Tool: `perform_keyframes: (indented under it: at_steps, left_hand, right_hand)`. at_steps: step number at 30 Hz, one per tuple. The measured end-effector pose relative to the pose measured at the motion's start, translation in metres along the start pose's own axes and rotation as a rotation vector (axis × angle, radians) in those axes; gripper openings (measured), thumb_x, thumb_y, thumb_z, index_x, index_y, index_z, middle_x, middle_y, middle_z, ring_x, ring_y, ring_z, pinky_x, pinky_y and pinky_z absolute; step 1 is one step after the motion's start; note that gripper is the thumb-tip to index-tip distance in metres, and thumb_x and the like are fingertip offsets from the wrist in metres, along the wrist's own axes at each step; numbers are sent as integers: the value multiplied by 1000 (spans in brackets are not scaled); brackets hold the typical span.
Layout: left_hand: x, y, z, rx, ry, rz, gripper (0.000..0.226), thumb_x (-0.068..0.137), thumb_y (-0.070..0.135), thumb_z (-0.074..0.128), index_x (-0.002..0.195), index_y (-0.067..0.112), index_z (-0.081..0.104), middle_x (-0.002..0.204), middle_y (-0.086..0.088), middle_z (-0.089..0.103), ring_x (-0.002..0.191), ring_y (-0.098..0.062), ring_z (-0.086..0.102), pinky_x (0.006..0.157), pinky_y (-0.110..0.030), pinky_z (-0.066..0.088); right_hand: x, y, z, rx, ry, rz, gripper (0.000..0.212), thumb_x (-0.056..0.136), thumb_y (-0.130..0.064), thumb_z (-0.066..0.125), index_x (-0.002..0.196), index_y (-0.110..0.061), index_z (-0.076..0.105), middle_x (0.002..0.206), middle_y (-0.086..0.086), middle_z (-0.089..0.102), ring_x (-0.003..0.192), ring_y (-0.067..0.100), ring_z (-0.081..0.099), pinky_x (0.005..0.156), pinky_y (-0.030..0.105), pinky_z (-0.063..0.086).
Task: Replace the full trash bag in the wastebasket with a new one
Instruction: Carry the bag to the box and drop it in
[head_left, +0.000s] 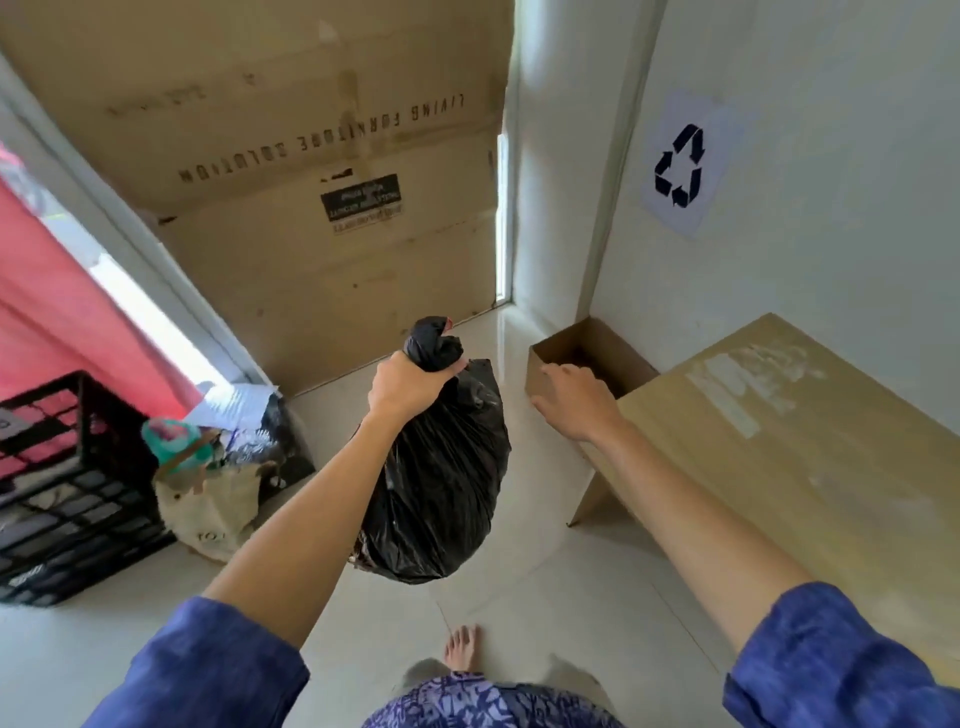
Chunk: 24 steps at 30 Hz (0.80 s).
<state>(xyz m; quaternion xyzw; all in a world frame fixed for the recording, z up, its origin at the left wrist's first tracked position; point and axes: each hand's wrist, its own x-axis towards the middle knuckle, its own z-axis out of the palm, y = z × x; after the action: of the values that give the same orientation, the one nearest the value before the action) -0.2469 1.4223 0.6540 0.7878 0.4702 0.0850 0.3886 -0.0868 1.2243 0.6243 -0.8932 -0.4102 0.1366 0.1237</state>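
A full black trash bag (441, 478), knotted at the top, hangs in the air over the pale floor tiles. My left hand (410, 387) grips its gathered neck just under the knot. My right hand (574, 400) is held out to the right of the bag with relaxed, spread fingers and holds nothing. It hovers in front of a small open cardboard box (587, 353) on the floor by the wall. No wastebasket is in view.
A large closed cardboard box (779, 447) lies under my right forearm, against the wall with a recycling sign (679, 166). A big cardboard sheet (322, 249) leans ahead. A black crate (67, 493) and a cloth bag (208, 499) of items stand at left.
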Motion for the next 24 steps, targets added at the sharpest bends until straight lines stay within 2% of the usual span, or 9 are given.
perform_keyframes:
  at_steps: [2, 4, 7, 9, 11, 15, 17, 21, 24]
  left_hand:
    - [48, 18, 7, 11, -33, 13, 87, 51, 91, 67, 102, 21, 70, 92, 4, 70, 89, -20, 67, 81, -38, 60]
    - [93, 35, 18, 20, -62, 29, 90, 50, 92, 68, 101, 19, 69, 90, 4, 69, 85, -20, 67, 81, -40, 61]
    - [153, 63, 41, 64, -115, 66, 75, 54, 89, 72, 85, 21, 65, 81, 5, 66, 75, -16, 65, 75, -39, 62]
    - [189, 83, 59, 96, -133, 104, 65, 57, 87, 72, 76, 27, 57, 77, 7, 64, 76, -18, 65, 75, -38, 61]
    - [225, 104, 78, 123, -154, 123, 65, 57, 87, 71, 73, 26, 56, 77, 6, 64, 78, -21, 67, 73, -37, 60]
    - [280, 154, 112, 118, -183, 177, 63, 59, 86, 71, 61, 28, 48, 59, 8, 58, 60, -16, 63, 54, -28, 49]
    - [305, 179, 132, 121, -206, 199, 65, 60, 87, 70, 57, 27, 45, 53, 8, 53, 54, -14, 59, 49, -26, 44]
    - [349, 229, 174, 143, -300, 221, 72, 58, 92, 62, 67, 21, 56, 64, 3, 61, 63, -18, 65, 56, -29, 52]
    - [383, 259, 216, 85, -359, 215, 85, 54, 93, 58, 95, 20, 70, 89, 0, 70, 82, -19, 68, 72, -32, 57]
  right_hand:
    - [35, 10, -6, 43, 24, 50, 58, 101, -45, 54, 151, -17, 44, 145, 11, 56, 131, 33, 51, 102, 49, 48]
    - [68, 22, -9, 60, 34, 94, 57, 101, -43, 54, 151, -17, 44, 144, 10, 57, 130, 32, 53, 101, 48, 48]
    - [115, 46, -13, 90, 34, 173, 56, 101, -43, 54, 151, -19, 44, 147, 9, 55, 132, 31, 51, 105, 48, 45]
    - [146, 65, -13, 113, 34, 221, 57, 101, -43, 54, 152, -20, 44, 150, 8, 53, 135, 32, 49, 107, 49, 43]
    - [177, 88, -12, 133, 37, 260, 57, 101, -43, 53, 152, -20, 44, 149, 8, 53, 135, 32, 49, 107, 48, 42]
    - [229, 130, -21, 170, 21, 343, 54, 101, -42, 52, 150, -20, 45, 147, 10, 55, 133, 34, 50, 108, 50, 42]
    - [250, 149, -30, 196, 41, 388, 53, 102, -43, 53, 149, -19, 47, 147, 11, 55, 134, 34, 50, 110, 51, 42]
    - [280, 186, -46, 279, 104, 479, 51, 101, -44, 53, 146, -20, 50, 144, 10, 58, 132, 34, 51, 108, 52, 43]
    - [297, 213, -50, 336, 152, 574, 50, 101, -43, 53, 144, -19, 52, 142, 11, 59, 130, 35, 52, 105, 50, 43]
